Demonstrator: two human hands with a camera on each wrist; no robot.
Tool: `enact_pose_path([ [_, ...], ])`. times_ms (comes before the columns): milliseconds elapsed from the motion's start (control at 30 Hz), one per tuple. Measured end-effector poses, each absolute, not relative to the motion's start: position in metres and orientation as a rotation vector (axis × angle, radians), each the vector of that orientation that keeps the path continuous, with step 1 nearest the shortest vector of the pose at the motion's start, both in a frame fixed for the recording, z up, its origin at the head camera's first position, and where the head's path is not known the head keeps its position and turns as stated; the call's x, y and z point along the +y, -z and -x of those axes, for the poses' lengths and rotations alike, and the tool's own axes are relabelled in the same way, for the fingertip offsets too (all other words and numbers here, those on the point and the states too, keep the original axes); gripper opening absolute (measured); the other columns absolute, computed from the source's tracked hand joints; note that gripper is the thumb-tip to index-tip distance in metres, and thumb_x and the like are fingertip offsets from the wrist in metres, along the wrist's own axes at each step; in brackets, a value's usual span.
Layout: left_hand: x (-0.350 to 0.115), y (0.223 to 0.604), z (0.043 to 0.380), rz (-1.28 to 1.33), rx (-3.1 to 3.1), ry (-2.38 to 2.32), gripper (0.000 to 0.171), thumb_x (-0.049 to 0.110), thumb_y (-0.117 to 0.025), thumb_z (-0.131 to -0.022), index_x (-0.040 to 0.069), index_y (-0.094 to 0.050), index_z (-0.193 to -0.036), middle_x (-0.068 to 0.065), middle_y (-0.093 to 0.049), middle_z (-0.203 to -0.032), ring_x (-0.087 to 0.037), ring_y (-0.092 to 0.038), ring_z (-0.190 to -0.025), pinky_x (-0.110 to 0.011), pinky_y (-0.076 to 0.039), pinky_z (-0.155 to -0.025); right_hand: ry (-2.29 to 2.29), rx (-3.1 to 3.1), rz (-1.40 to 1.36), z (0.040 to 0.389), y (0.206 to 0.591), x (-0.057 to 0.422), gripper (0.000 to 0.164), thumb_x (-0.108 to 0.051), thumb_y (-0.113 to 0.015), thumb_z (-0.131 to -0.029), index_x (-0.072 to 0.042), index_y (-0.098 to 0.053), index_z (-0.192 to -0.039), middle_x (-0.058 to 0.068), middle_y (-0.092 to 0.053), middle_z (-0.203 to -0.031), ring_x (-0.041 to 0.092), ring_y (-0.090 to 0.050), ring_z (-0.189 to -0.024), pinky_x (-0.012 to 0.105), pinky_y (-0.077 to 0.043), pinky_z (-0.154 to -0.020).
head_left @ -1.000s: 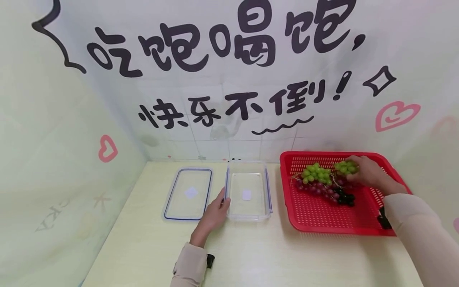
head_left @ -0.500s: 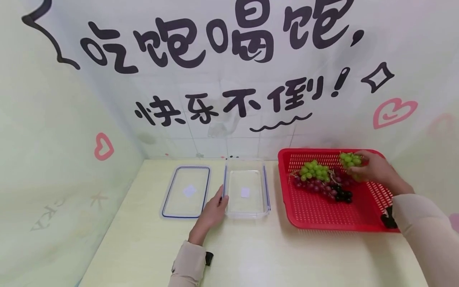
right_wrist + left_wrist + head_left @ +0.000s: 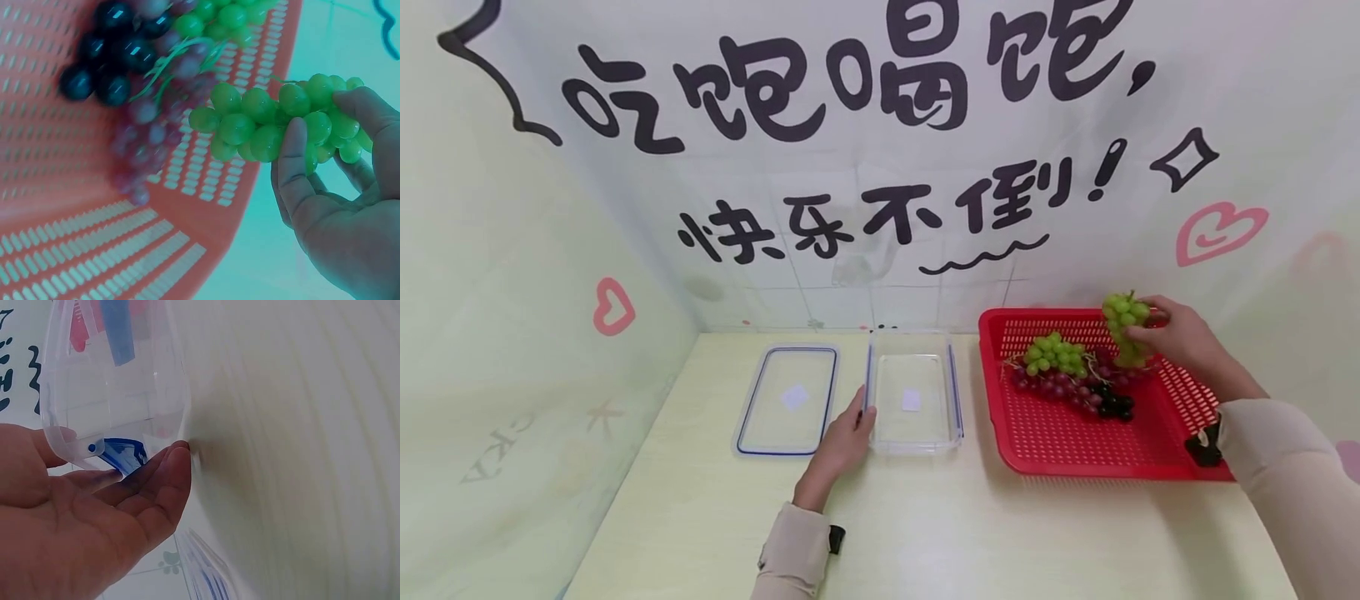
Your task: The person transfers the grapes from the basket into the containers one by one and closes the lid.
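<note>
Right grip (image 3: 1183, 340) pinches green grapes (image 3: 1123, 321) | left grip (image 3: 842, 443) holds clear box (image 3: 917, 433) | pale tabletop (image 3: 940, 533) | lettered white backdrop (image 3: 865, 162)

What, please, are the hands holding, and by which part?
Right hand: green grape bunch, by its upper grapes. Left hand: clear container, by its left side.

2 grn-grape bnchs (image 3: 1124, 315) (image 3: 1054, 353), 1 bskt (image 3: 1060, 442)

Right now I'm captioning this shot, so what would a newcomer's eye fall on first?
Probably the red basket at the right of the head view, its colour so strong against the pale table. Close behind would come the big black writing across the wall above, and the green bunch that the right hand holds near the basket's back rim.
</note>
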State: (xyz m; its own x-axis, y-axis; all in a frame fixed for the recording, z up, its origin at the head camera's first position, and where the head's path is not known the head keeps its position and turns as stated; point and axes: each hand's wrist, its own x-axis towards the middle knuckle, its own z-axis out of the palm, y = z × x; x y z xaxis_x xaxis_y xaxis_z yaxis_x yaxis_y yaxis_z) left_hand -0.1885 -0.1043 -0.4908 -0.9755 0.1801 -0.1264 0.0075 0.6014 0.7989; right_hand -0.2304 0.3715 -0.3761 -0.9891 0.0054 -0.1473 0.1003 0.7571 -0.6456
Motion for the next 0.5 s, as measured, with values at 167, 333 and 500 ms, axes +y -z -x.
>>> enact_pose_path([
  [167,-0.105,0.491,0.188,-0.161,2.625,-1.319,0.057,0.029,-0.036,-0.109,0.004,-0.021,-0.158,-0.027,-0.043,-0.150,-0.039,-0.044,-0.136,-0.057,-0.035,-0.110,1.226,2.676,-0.123,0.235,0.369,0.357,0.079,-0.046,-0.055,-0.099,0.000,-0.022,-0.155,0.037,-0.034,-0.146,0.052,-0.045,-0.127,0.053,-0.049,-0.099],
  [333,-0.105,0.490,0.189,-0.155,2.617,-1.323,0.057,0.030,-0.035,-0.109,0.004,-0.020,-0.158,-0.026,-0.041,-0.151,-0.041,-0.039,-0.139,-0.057,-0.033,-0.112,1.325,2.592,-0.161,0.238,0.362,0.342,0.086,-0.055,-0.053,-0.097,-0.006,-0.017,-0.158,0.031,-0.034,-0.150,0.043,-0.045,-0.130,0.052,-0.047,-0.103],
  [500,-0.107,0.491,0.187,-0.147,2.599,-1.342,0.058,0.031,-0.035,-0.109,0.005,-0.019,-0.158,-0.026,-0.040,-0.152,-0.041,-0.036,-0.141,-0.057,-0.032,-0.112,1.501,2.511,-0.152,0.241,0.358,0.324,0.081,-0.055,-0.051,-0.098,-0.006,-0.022,-0.156,0.019,-0.041,-0.145,0.004,-0.061,-0.103,0.024,-0.055,-0.087],
])
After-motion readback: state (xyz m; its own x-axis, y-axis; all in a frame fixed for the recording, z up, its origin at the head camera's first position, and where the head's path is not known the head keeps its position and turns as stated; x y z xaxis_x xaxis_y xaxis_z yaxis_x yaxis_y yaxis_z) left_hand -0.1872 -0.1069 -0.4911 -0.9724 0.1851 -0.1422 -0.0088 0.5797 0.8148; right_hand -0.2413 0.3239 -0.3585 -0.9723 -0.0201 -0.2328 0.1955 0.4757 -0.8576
